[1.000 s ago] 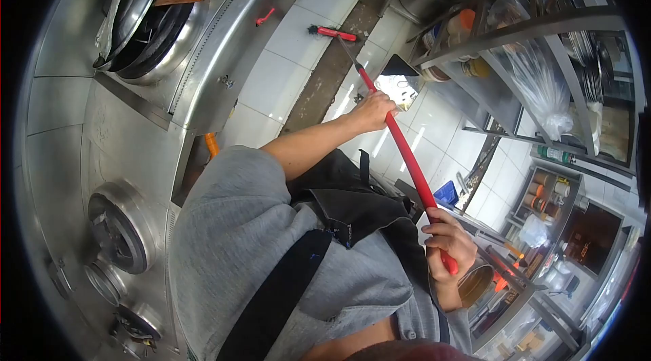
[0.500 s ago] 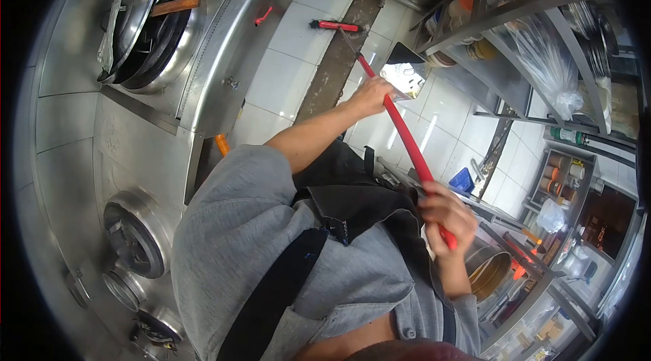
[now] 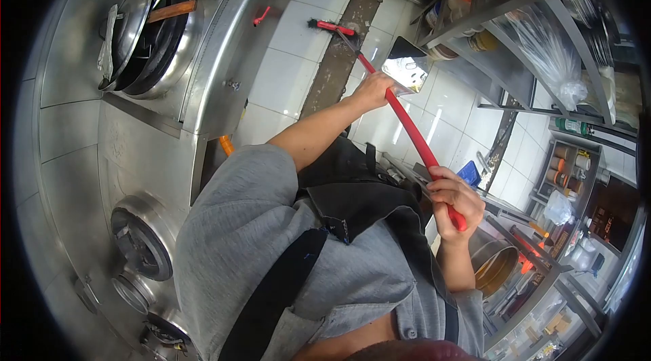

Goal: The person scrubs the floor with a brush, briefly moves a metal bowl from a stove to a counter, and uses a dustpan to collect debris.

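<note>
A long red-handled floor brush [image 3: 413, 131] slants across the middle of the view. My left hand [image 3: 373, 91] is closed around its shaft, partway down. Near the upper end, my right hand [image 3: 456, 203] wraps the grip, with the rounded red tip showing below the fingers. The brush head [image 3: 335, 27], red with dark bristles, is over the dark strip [image 3: 339, 62] that runs between white floor tiles. Just beyond my left hand is a shiny, mirror-like square panel [image 3: 405, 70].
On the left runs a steel counter [image 3: 146, 147] holding a wok with a lid [image 3: 132, 39] and burners. Metal shelving [image 3: 502, 55] with jars and plastic bags stands on the right. A blue dustpan-like object [image 3: 468, 174] and a large metal pot [image 3: 494, 267] are near my right hand.
My right hand has shifted slightly right and up with the handle's end, and its fingers have loosened a little. The brush head has moved slightly left. The view has shifted slightly.
</note>
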`<action>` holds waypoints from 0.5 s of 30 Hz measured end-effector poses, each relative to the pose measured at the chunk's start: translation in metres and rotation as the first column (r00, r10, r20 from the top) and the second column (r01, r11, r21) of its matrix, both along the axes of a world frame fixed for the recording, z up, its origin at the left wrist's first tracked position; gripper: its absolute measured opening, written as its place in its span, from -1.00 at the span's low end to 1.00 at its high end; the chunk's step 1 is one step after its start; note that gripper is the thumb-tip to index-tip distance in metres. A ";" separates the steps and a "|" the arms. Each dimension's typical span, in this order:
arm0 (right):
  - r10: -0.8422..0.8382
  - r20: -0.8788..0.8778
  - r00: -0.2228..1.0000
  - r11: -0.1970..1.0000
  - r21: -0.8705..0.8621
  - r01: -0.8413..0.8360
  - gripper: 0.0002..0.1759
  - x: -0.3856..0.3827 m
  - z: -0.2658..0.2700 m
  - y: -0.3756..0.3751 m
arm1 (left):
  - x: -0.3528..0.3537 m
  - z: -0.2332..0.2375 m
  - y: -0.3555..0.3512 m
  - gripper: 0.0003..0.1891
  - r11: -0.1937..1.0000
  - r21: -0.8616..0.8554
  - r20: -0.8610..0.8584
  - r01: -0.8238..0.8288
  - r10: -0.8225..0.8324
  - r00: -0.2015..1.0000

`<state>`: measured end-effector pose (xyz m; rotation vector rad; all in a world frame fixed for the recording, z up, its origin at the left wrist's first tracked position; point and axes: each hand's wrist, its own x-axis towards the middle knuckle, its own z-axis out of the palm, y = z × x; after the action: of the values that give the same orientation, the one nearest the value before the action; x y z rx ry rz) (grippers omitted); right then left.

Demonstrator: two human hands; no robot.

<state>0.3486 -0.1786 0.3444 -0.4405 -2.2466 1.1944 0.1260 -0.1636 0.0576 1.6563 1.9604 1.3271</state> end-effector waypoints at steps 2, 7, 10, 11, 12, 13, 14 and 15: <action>0.001 -0.028 1.000 1.000 0.014 -0.001 -0.86 -0.004 -0.003 0.003 | -0.005 -0.010 0.007 -0.84 1.000 -0.010 -0.021 -0.004 0.004 1.000; 0.040 -0.016 0.999 0.998 0.056 -0.039 -0.85 -0.013 -0.007 0.010 | -0.014 -0.012 0.012 -0.80 0.999 -0.026 -0.036 -0.023 0.022 0.999; 0.056 -0.019 0.998 0.997 0.061 -0.055 -0.86 -0.015 -0.007 0.010 | -0.015 -0.013 0.012 -0.80 0.999 0.000 -0.020 -0.032 0.032 0.999; 0.065 -0.018 0.998 0.996 0.067 -0.063 -0.86 -0.016 -0.006 0.011 | -0.016 -0.011 0.011 -0.80 0.999 0.000 -0.012 -0.037 0.037 0.999; 0.061 -0.018 0.998 0.996 0.066 -0.060 -0.86 -0.017 -0.005 0.010 | -0.016 -0.009 0.010 -0.80 0.999 -0.001 -0.005 -0.041 0.041 0.999; 0.075 -0.017 0.997 0.994 0.078 -0.074 -0.86 -0.018 -0.004 0.010 | -0.016 -0.007 0.009 -0.80 0.999 -0.002 -0.005 -0.037 0.037 0.999; 0.089 -0.016 0.996 0.992 0.091 -0.088 -0.87 -0.019 -0.003 0.009 | -0.017 -0.006 0.007 -0.80 0.999 0.012 -0.006 -0.039 0.039 0.999; 0.087 -0.016 0.996 0.992 0.090 -0.085 -0.87 -0.019 -0.003 0.008 | -0.017 -0.004 0.006 -0.80 0.999 0.027 -0.007 -0.040 0.041 0.999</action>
<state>0.3295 -0.1705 0.3416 -0.2985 -2.3120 1.1306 0.1088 -0.1579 0.0537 1.6439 1.9989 1.3695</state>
